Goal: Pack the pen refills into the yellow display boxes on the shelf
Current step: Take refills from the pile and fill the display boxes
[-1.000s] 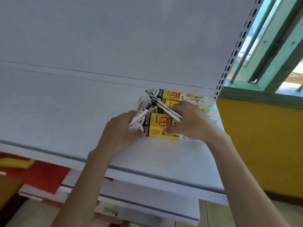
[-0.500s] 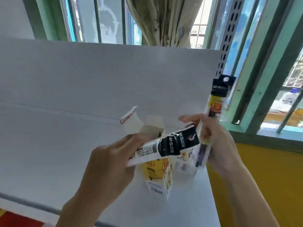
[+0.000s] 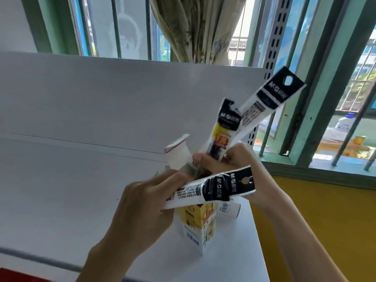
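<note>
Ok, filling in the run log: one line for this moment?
left hand: holds refill pack | right hand: holds two packs | yellow display box: open, upright on shelf

This looks like a small stationery shop. A white metal retail shelf runs across the view, with a slotted upright of the kind shop racking hangs on. Packaged pen refills with hang holes and a yellow display box count as stock. A barred window with a curtain stands behind.
</note>
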Demonstrator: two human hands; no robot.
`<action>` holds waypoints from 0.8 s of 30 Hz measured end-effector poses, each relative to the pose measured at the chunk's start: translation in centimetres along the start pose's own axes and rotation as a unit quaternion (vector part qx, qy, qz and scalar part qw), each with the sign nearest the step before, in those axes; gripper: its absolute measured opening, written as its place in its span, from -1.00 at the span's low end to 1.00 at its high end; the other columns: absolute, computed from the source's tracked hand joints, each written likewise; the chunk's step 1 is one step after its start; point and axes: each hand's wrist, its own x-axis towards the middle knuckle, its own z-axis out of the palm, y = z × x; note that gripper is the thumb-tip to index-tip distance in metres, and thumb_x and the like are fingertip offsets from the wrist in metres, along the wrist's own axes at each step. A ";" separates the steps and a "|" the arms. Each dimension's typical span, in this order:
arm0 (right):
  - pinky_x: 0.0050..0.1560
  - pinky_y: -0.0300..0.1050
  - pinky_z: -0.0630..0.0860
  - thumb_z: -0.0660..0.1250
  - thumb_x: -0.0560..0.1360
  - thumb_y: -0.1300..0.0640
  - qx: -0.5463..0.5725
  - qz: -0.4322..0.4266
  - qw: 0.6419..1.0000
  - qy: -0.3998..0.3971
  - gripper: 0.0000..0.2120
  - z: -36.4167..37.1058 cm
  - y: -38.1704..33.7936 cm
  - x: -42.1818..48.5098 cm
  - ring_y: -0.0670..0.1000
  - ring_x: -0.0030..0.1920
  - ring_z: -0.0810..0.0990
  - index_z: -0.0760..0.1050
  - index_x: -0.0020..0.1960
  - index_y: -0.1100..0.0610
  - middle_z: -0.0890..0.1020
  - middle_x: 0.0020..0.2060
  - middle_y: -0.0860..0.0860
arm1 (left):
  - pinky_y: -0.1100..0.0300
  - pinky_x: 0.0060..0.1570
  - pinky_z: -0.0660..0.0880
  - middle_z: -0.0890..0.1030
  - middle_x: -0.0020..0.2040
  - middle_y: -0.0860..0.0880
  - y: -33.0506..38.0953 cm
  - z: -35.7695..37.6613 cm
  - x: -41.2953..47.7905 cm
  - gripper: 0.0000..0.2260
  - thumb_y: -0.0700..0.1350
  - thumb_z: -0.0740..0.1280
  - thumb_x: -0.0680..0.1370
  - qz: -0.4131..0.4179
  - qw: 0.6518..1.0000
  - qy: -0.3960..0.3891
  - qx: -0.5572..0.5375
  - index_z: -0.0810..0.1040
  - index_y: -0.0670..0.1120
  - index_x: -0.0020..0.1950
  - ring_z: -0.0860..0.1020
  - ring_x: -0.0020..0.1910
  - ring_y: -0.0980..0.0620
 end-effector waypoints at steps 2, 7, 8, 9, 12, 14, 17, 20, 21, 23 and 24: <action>-0.32 -0.17 0.57 0.42 0.40 0.03 -0.073 -0.009 0.996 0.041 -0.78 0.0 0.2 0.2 -0.08 -0.38 0.62 0.54 -0.38 0.08 0.65 -0.40 -0.05 | 0.52 -0.35 0.35 0.65 -0.11 0.17 -0.2 0.1 0.0 -0.79 -0.05 0.18 0.42 0.000 1.000 0.002 0.000 0.48 0.09 0.02 0.49 -0.29 0.31; -0.23 -0.12 0.55 0.37 0.40 -0.11 -0.264 -0.049 0.962 -0.055 -0.69 0.1 -0.2 1.2 -0.07 -0.32 0.57 0.38 -0.45 -0.07 0.52 -0.37 -0.15 | 0.60 -0.33 0.27 0.66 -0.10 0.16 0.2 0.6 0.3 -0.76 0.00 0.18 0.44 0.000 1.000 0.008 0.009 0.46 0.10 0.08 0.55 -0.30 0.23; -0.20 -0.12 0.57 0.39 0.36 -0.15 -0.258 -0.033 0.963 -0.068 -0.72 -0.1 -0.2 1.4 -0.08 -0.29 0.58 0.41 -0.42 -0.08 0.53 -0.35 -0.15 | 0.61 -0.32 0.26 0.66 -0.09 0.16 0.2 0.6 0.3 -0.75 0.01 0.18 0.44 -0.001 1.000 0.010 0.010 0.45 0.11 0.10 0.55 -0.30 0.22; -0.15 -0.07 0.59 0.42 0.29 -0.18 -0.215 -0.018 0.973 -0.081 -0.76 -0.4 -0.1 1.6 -0.05 -0.26 0.61 0.46 -0.39 -0.08 0.57 -0.32 -0.12 | 0.62 -0.32 0.25 0.66 -0.09 0.16 0.2 0.7 0.2 -0.73 0.02 0.18 0.44 -0.004 1.000 0.012 0.012 0.45 0.10 0.12 0.56 -0.30 0.21; -0.08 0.02 0.61 0.50 0.08 -0.28 0.012 -0.020 0.994 -0.108 -0.57 -1.8 -0.1 1.2 0.03 -0.19 0.66 0.62 -0.14 -0.08 0.67 -0.23 -0.01 | 0.60 -0.39 0.28 0.66 -0.08 0.13 0.1 0.9 0.2 -0.66 0.01 0.17 0.44 -0.012 1.000 0.019 0.012 0.41 0.11 0.22 0.53 -0.31 0.25; -0.16 -0.08 0.58 0.51 0.15 -0.16 0.097 -0.019 0.992 -0.075 -0.46 -2.5 -0.3 0.7 0.03 -0.21 0.66 0.57 0.06 0.04 0.65 -0.20 0.06 | 0.58 -0.43 0.31 0.65 -0.08 0.14 0.0 1.0 0.2 -0.65 0.02 0.16 0.45 -0.020 0.999 0.030 0.006 0.40 0.11 0.23 0.53 -0.29 0.26; -0.30 -0.21 0.52 0.47 0.25 0.02 0.118 -0.020 0.993 0.010 -0.77 -2.1 0.2 0.2 -0.06 -0.34 0.59 0.57 -0.14 0.09 0.61 -0.35 -0.01 | 0.52 -0.47 0.38 0.64 -0.06 0.15 0.1 1.2 0.3 -0.68 0.05 0.13 0.45 -0.022 0.999 0.042 -0.003 0.40 0.11 0.19 0.55 -0.19 0.19; -0.23 -0.02 0.57 0.51 0.30 0.25 0.064 0.036 0.997 -0.006 -0.84 -1.3 1.3 0.2 0.03 -0.29 0.57 0.58 -0.29 0.02 0.61 -0.39 -0.04 | 0.47 -0.48 0.40 0.64 -0.07 0.14 0.3 1.4 0.6 -0.70 0.06 0.13 0.44 -0.027 0.999 0.043 0.004 0.42 0.09 0.15 0.55 -0.16 0.18; -0.34 -0.14 0.52 0.47 0.32 0.31 0.046 0.041 0.998 -0.003 -0.81 -1.3 1.4 -0.1 -0.01 -0.31 0.57 0.58 -0.20 0.03 0.61 -0.33 -0.01 | 0.49 -0.47 0.37 0.64 -0.08 0.14 0.3 1.4 0.6 -0.69 0.06 0.12 0.44 -0.032 0.999 0.041 0.005 0.45 0.09 0.14 0.55 -0.23 0.19; -0.46 -0.38 0.38 0.42 0.35 0.37 0.035 0.023 0.997 0.057 -0.72 -1.4 1.4 -0.9 -0.21 -0.43 0.51 0.49 -0.03 0.10 0.56 -0.25 0.04 | 0.49 -0.45 0.33 0.64 -0.09 0.16 0.3 1.5 0.7 -0.67 0.06 0.11 0.45 -0.047 0.998 0.037 0.004 0.52 0.05 0.13 0.52 -0.33 0.22; -0.48 -0.40 0.37 0.43 0.35 0.34 0.047 0.016 0.995 0.085 -0.73 -1.6 1.3 -1.6 -0.24 -0.46 0.48 0.46 -0.03 0.13 0.54 -0.27 0.03 | 0.47 -0.44 0.33 0.63 -0.10 0.17 0.2 1.5 0.8 -0.67 0.05 0.12 0.46 -0.058 0.998 0.036 0.005 0.54 0.03 0.12 0.52 -0.33 0.23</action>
